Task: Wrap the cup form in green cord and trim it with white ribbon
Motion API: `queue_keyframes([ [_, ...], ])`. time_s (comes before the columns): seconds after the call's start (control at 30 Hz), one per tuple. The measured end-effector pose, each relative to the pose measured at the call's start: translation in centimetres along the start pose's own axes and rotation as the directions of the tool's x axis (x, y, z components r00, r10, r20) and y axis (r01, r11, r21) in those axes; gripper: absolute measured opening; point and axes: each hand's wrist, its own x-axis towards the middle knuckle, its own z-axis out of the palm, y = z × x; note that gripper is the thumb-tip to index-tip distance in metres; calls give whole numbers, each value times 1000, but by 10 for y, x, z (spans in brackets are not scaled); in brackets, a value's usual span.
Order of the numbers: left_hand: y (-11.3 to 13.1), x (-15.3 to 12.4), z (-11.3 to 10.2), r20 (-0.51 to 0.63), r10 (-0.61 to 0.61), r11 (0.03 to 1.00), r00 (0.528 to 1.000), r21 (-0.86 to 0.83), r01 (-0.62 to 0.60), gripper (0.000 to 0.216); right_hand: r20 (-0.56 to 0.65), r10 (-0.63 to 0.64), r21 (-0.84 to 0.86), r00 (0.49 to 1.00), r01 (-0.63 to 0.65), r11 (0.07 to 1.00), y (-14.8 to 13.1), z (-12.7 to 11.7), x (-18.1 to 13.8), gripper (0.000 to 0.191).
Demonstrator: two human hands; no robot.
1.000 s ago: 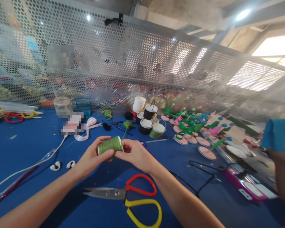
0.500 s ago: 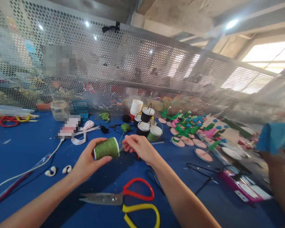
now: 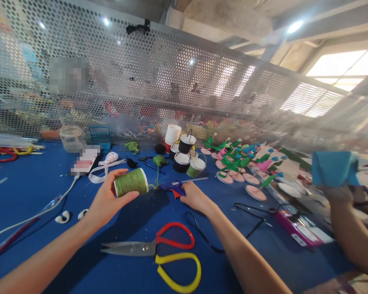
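Note:
My left hand is wrapped round a spool of green thread, held on its side just above the blue table. A loose green strand runs from the spool's right end toward the table. My right hand lies low on the table, its fingers closed on the end of a small blue and red tool, which rests just right of the spool.
Red and yellow handled scissors lie near me, with a black cord beside them. Small buckets and felt flowers on pink discs stand further back. Another person's hands hold blue felt at the right. A perforated metal screen closes the far edge.
My right hand let go of the spool's end and dropped to the table onto the blue tool. The left hand with the spool shifted slightly left. The view turned a little.

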Motion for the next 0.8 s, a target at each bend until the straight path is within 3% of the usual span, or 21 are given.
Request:
queue_keyframes([
  [0.13,-1,6,-5,-78,11,1000,997,27,-9,58,-2,45,56,999,-45,997,1,-1,-2,17],
  [0.23,-6,13,-11,-188,39,999,981,41,-32,59,-8,42,124,999,-40,991,6,-14,-6,26],
  [0.33,-11,18,-13,-230,44,997,972,72,-28,60,8,-5,212,1000,3,977,7,-33,-15,24],
  [0.37,-11,17,-13,-218,38,997,975,69,-24,59,18,-33,274,999,27,961,6,-39,-18,21],
  [0.47,-7,13,-10,-109,11,1000,994,7,-10,57,40,-152,599,988,99,794,-6,-54,-29,18],
  [0.57,1,7,-7,18,-15,995,1000,-103,17,55,31,-246,705,969,153,692,-24,-61,-36,23],
  [0.8,5,2,-9,133,-1,981,991,-190,27,48,-133,-193,632,972,233,739,-48,-56,-54,20],
])
